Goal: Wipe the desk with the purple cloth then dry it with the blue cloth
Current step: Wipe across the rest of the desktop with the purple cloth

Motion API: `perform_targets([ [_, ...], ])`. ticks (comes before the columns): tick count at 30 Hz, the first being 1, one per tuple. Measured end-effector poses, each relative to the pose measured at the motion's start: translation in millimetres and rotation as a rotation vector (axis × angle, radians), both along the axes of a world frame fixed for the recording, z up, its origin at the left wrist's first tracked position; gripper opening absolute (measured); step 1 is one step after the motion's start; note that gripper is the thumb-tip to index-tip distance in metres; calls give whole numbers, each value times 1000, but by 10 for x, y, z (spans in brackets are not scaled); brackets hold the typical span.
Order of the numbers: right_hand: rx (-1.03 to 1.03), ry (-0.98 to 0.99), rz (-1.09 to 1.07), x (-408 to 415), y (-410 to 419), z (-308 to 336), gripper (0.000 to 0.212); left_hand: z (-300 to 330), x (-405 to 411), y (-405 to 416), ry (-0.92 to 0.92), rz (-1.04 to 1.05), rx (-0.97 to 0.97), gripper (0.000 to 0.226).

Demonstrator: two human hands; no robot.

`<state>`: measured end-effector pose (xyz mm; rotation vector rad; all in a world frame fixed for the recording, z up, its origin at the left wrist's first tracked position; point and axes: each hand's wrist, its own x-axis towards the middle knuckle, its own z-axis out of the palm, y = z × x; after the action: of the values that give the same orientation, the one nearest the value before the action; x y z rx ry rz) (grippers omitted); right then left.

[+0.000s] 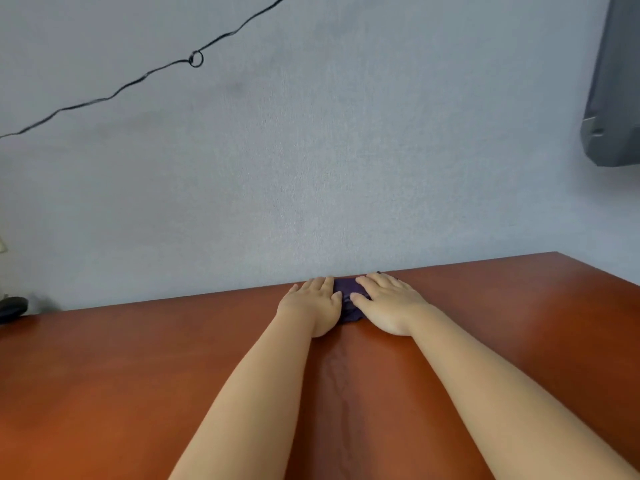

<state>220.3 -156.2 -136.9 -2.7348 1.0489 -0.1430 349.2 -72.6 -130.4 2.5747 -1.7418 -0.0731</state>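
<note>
The purple cloth (347,299) lies bunched at the far edge of the reddish-brown desk (138,358), right against the wall. My left hand (311,303) presses flat on the cloth's left part with straight fingers. My right hand (388,303) lies flat on its right part, fingers stretched toward the wall. Only a dark strip of cloth shows between the two hands. A faint damp streak runs on the desk between my forearms. The blue cloth is not in view.
A grey-blue wall (311,150) rises directly behind the desk. A thin black cable (195,58) runs slantwise across it. A dark grey device (613,98) hangs at the upper right. A small black object (12,308) sits at the desk's far left corner.
</note>
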Motion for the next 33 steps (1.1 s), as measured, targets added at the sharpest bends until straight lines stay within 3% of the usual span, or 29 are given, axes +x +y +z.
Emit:
perform_targets([
  [12, -2, 22, -15, 27, -19, 43, 59, 10, 12, -73, -49, 30, 15, 55],
  [33, 64, 58, -10, -1261, 1528, 22, 59, 43, -1264, 1486, -62, 45, 160, 57],
])
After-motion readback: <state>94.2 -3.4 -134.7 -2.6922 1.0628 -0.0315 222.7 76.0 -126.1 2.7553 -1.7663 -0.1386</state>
